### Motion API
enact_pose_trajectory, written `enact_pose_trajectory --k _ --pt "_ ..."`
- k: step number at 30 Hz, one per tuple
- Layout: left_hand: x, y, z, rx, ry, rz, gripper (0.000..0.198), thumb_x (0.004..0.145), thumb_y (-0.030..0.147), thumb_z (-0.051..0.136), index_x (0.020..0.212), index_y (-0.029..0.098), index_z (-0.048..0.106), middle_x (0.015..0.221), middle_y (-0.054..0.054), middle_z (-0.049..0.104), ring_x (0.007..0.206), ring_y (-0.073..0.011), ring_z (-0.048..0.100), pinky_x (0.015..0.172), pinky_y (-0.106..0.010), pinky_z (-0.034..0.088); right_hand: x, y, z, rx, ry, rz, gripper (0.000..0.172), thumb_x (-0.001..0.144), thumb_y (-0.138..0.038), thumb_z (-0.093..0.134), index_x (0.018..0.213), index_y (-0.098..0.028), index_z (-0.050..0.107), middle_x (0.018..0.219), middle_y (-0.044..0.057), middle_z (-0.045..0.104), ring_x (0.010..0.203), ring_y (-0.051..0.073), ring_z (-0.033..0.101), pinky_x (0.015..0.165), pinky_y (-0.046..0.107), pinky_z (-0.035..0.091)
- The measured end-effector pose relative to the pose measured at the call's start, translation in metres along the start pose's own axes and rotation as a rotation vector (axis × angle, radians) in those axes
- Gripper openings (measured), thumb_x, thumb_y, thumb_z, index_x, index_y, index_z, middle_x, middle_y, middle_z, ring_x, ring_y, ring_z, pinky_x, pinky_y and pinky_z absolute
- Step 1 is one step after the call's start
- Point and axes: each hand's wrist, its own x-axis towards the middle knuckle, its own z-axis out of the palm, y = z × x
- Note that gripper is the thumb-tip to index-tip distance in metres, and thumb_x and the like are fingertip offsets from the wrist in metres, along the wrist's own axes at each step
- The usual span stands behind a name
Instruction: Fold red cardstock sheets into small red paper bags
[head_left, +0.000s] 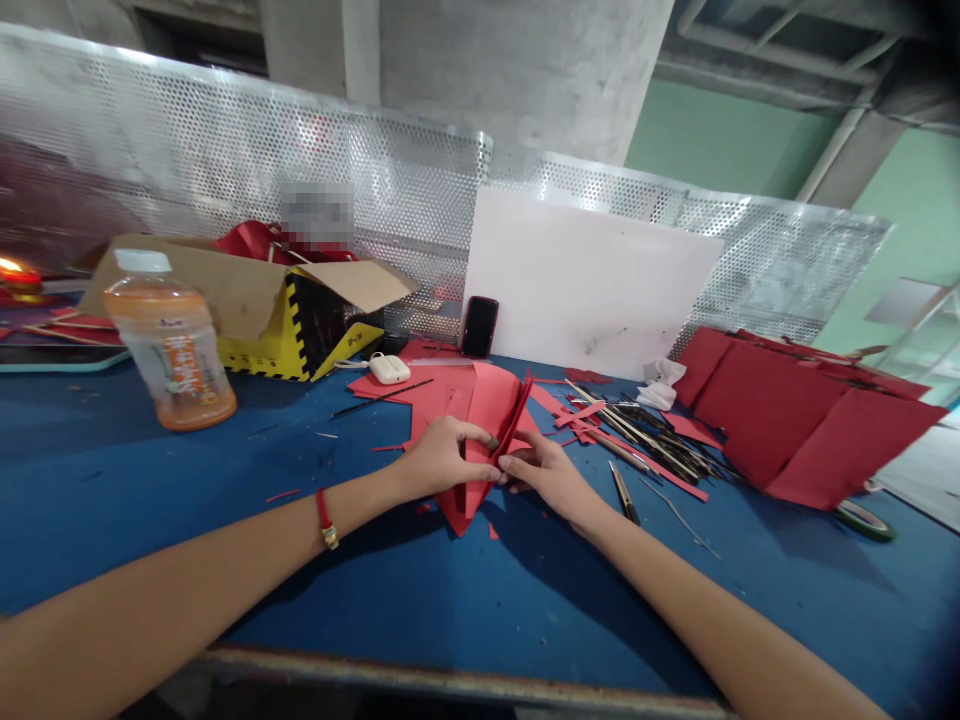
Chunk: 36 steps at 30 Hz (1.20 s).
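Note:
Both hands meet at a folded piece of red paper (486,400) near the middle of the blue table. My left hand (442,455) has its thumb and fingers closed on the near part of the fold. From the other side, my right hand (546,472) pinches the same folded edge, its curled fingers partly hidden. The paper stands up in layers between them, with a pointed end toward me. More flat red paper (431,400) lies beneath and behind it.
Beyond are a phone (480,326), white earphone case (389,368) and white board (585,270). An orange drink bottle (176,350) and cardboard box (247,310) stand left. To the right lie thin sticks (652,430), a craft knife (624,494), tape roll (864,520) and red paper pieces (802,420).

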Motion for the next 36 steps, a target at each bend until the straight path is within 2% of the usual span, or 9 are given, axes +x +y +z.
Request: enact_pose_trajectory --k 4,10,15,22,30,36 --pt "0.0001 0.002 -0.0016 0.032 0.036 -0.03 0.04 0.061 0.039 0.081 0.092 0.015 0.076 0.066 -0.001 0.072 0.056 -0.0155 0.059 0.052 -0.023 0.041 0.0015 0.0021 -0.0005 -0.009 0.014 -0.034 0.049 0.069 -0.041 0.074 0.109 -0.019 0.058 0.071 -0.001 0.068 0.069 0.015 0.067 0.057 0.024 0.05" --pt "-0.0008 0.006 -0.0037 0.011 0.08 -0.04 0.039 0.061 0.037 0.082 0.092 0.014 0.076 0.072 -0.004 0.075 0.059 -0.0169 0.061 0.054 -0.024 0.044 0.0041 0.003 -0.0026 -0.069 0.035 -0.063 0.047 0.07 -0.045 0.071 0.106 -0.017 0.062 0.07 0.0 0.069 0.069 0.016 0.067 0.056 0.025 0.05" --pt "-0.0006 0.0046 -0.002 0.02 0.066 -0.03 0.037 0.061 0.039 0.082 0.091 0.016 0.076 0.077 -0.003 0.076 0.065 -0.019 0.065 0.061 -0.026 0.048 0.0041 0.0025 -0.0036 -0.124 0.074 -0.063 0.045 0.069 -0.047 0.071 0.102 -0.017 0.065 0.069 0.001 0.069 0.069 0.019 0.068 0.055 0.027 0.05" --pt "-0.0006 0.0004 0.0011 0.019 0.06 -0.017 0.038 0.06 0.037 0.082 0.092 0.017 0.076 0.089 -0.006 0.077 0.082 -0.0256 0.07 0.072 -0.03 0.052 0.0039 0.002 -0.0018 -0.171 0.08 -0.059 0.041 0.068 -0.038 0.071 0.102 -0.016 0.064 0.071 0.003 0.071 0.066 0.018 0.066 0.057 0.028 0.049" --pt "-0.0009 0.001 0.0007 0.027 0.054 -0.011 0.036 0.062 0.035 0.082 0.092 0.017 0.076 0.089 -0.005 0.077 0.082 -0.0248 0.07 0.073 -0.03 0.052 0.0027 -0.0019 0.0002 -0.179 0.088 -0.052 0.038 0.069 -0.037 0.071 0.099 -0.016 0.065 0.07 0.002 0.069 0.061 0.016 0.063 0.056 0.028 0.048" --pt "-0.0013 0.005 -0.0004 0.041 0.043 -0.029 0.039 0.062 0.036 0.081 0.094 0.014 0.076 0.078 -0.005 0.076 0.067 -0.021 0.067 0.062 -0.027 0.048 0.0034 -0.0011 0.0004 -0.2 0.086 -0.047 0.041 0.069 -0.039 0.069 0.101 -0.014 0.063 0.071 0.004 0.07 0.062 0.017 0.062 0.056 0.028 0.047"
